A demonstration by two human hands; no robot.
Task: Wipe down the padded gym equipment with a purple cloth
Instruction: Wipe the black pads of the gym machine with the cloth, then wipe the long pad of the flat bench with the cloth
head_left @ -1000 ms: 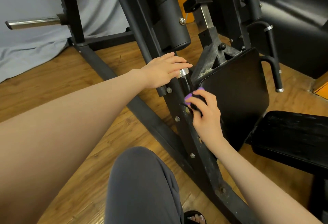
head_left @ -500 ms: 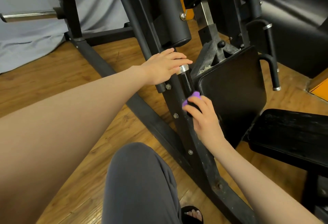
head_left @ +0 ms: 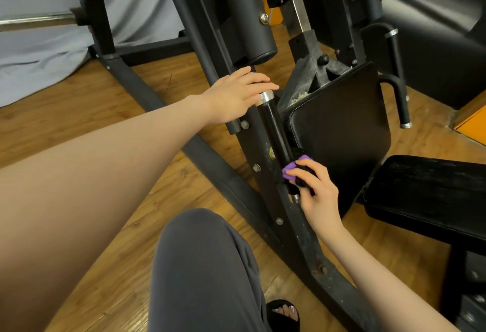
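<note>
Steel framing fills most of our view: the black metal gym machine frame (head_left: 265,173) rises from the wooden plank floor (head_left: 79,110), with a grey fabric backdrop (head_left: 39,50) behind it. Next in size come the pads. We count three black padded pieces: a large vinyl back cushion (head_left: 434,37) at upper right, an upright square black pad (head_left: 339,131) in the middle, and a flat black seat pad (head_left: 426,195) at right. We count two black handles with chrome ends, a slanted black handle bar (head_left: 276,134) beside the square pad's left edge and a hooked black handle (head_left: 397,95) off its right edge.

We have two hands in play. Our left hand (head_left: 236,95) rests on the top of the slanted bar, fingers nearly straight, steadying rather than gripping. Our right hand (head_left: 315,189) has its fingers curled around a small bunched purple cloth (head_left: 292,170), the only cloth we see, pressed against the lower end of that bar, just beside the square pad's lower left corner.

We judge that we are mid-wipe on the handle bar, with the pads' broad faces likely left to do. The next move probably calls for carrying the cloth onto the square pad and keeping firm pressure, perhaps unfolding the cloth to cover more area.
</note>
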